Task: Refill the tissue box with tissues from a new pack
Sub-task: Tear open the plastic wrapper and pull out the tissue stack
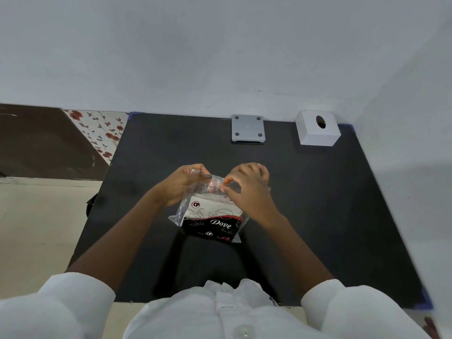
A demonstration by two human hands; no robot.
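Observation:
A plastic tissue pack (pixel 211 217), clear at the far end and black with white "Dove" lettering at the near end, rests on the black table (pixel 318 204) in front of me. My left hand (pixel 182 183) pinches the clear plastic at the pack's far left corner. My right hand (pixel 247 187) pinches the same far edge from the right. The two hands are close together over the plastic. A white cube tissue box (pixel 318 129) with a round hole on top stands at the table's back right corner. Beside it to the left, a grey square lid or base (pixel 247 128) with four dots lies flat.
White walls close in behind and to the right of the table. A floral-patterned panel (pixel 97 130) and a dark brown panel (pixel 41 143) lean at the left. Pale floor lies to the left of the table. My white shirt fills the bottom.

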